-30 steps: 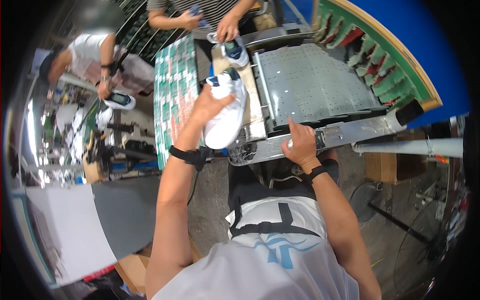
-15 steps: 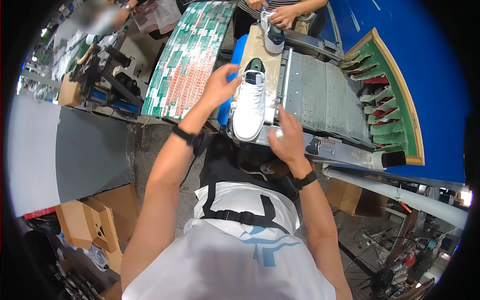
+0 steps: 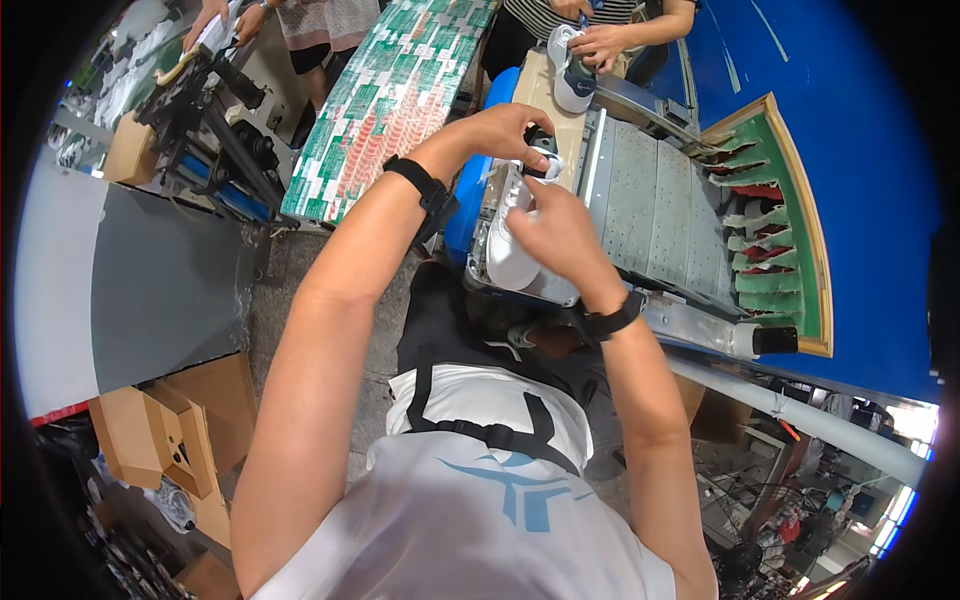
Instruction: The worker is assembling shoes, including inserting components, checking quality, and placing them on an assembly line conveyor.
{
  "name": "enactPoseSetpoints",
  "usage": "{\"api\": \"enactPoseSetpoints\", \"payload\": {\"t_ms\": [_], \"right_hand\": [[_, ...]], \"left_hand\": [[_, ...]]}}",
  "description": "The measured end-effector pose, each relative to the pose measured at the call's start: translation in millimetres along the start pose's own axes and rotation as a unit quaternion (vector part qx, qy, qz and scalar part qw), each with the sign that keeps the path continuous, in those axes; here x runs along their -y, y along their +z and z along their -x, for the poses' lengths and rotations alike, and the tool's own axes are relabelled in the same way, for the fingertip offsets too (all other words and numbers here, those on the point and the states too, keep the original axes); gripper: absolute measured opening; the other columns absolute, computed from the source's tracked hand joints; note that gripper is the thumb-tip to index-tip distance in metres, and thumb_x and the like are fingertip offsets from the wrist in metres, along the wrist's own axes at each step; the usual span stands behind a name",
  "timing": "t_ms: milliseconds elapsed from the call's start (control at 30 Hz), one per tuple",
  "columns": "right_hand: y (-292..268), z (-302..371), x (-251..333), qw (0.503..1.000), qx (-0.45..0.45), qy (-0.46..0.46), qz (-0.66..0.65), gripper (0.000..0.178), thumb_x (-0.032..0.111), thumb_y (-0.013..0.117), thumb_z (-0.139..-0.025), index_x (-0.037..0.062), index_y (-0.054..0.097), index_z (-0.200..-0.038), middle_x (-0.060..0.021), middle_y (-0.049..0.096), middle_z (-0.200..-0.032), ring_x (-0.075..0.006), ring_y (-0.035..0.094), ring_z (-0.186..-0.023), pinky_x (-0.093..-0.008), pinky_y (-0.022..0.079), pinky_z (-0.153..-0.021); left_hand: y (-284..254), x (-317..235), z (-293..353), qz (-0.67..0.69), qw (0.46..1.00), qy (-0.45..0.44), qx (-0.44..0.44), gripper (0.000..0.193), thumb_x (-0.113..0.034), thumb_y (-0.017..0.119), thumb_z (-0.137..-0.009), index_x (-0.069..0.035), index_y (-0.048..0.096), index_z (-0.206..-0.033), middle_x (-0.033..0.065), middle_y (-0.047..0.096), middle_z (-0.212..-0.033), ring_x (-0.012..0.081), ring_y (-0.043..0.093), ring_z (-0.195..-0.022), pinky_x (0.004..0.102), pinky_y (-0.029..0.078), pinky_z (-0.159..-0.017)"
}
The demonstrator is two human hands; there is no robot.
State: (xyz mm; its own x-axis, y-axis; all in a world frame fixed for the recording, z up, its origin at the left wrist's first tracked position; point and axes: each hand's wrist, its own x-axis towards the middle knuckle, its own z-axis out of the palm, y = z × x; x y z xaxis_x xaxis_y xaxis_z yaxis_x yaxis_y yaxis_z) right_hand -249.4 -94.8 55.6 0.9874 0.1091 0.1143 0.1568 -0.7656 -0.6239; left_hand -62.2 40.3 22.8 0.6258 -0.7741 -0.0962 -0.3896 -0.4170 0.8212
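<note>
A white lace-up sneaker (image 3: pixel 508 258) with a dark lining lies on the end of a worktop, toe toward me. My left hand (image 3: pixel 505 135) reaches over from the left, thumb and fingers curled about the shoe's collar near the tongue. From the right, my right hand (image 3: pixel 560 228) has its bent fingers on the upper laces and the tongue's side, its fingertips partly hidden. Both hands cover much of the shoe's opening. Farther along the same worktop, a co-worker's hands (image 3: pixel 600 45) hold another white sneaker (image 3: pixel 575 85) with a dark insole.
A slatted metal conveyor (image 3: pixel 655 190) runs off to the right into a blue machine opening hung with ragged green strips (image 3: pixel 768 220). On the left stands a board covered in green, white and red tape (image 3: pixel 385 110). Cardboard boxes (image 3: pixel 160 435) lie at lower left. Another person works at upper left.
Both hands have moved in from the sides of the sneaker to its collar and laces. The left reached farther forward and right; the right went up and left. The view has shifted slightly.
</note>
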Motion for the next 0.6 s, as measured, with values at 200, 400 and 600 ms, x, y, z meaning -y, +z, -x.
{"api": "enactPoseSetpoints", "payload": {"t_ms": [200, 400, 600], "right_hand": [[16.4, -10.9, -1.5, 0.975, 0.055, 0.099, -0.191, 0.054, 0.028, 0.064, -0.088, -0.0065, 0.072, -0.13, -0.0241, 0.077, -0.099, -0.0303, 0.075, -0.09, -0.0398, 0.057, -0.083], [3.6, 55.0, 19.0, 0.96, 0.196, 0.026, -0.199, 0.058, 0.02, 0.066, -0.086, -0.003, 0.069, -0.139, -0.0179, 0.076, -0.102, -0.0256, 0.072, -0.096, -0.0372, 0.055, -0.091], [2.2, 43.3, -43.3, 0.981, -0.122, 0.062, -0.135, 0.055, 0.02, 0.066, -0.091, -0.0077, 0.066, -0.139, -0.026, 0.074, -0.108, -0.0389, 0.073, -0.101, -0.0441, 0.056, -0.092]], "left_hand": [[6.6, -4.9, 1.2, -0.032, 0.999, 0.009, -0.043, 0.068, -0.024, 0.099, -0.074, -0.006, 0.072, -0.134, 0.017, 0.077, -0.119, 0.0275, 0.071, -0.109, 0.0392, 0.055, -0.096], [2.0, -4.3, 10.6, 0.003, 0.999, -0.014, -0.029, 0.07, -0.023, 0.095, -0.08, -0.006, 0.067, -0.141, 0.0156, 0.073, -0.129, 0.0288, 0.067, -0.122, 0.0415, 0.052, -0.106], [22.0, -1.6, 2.4, 0.008, 0.999, 0.016, -0.04, 0.082, -0.041, 0.092, -0.081, -0.006, 0.062, -0.148, 0.0181, 0.058, -0.151, 0.0329, 0.051, -0.146, 0.0442, 0.04, -0.121]]}}
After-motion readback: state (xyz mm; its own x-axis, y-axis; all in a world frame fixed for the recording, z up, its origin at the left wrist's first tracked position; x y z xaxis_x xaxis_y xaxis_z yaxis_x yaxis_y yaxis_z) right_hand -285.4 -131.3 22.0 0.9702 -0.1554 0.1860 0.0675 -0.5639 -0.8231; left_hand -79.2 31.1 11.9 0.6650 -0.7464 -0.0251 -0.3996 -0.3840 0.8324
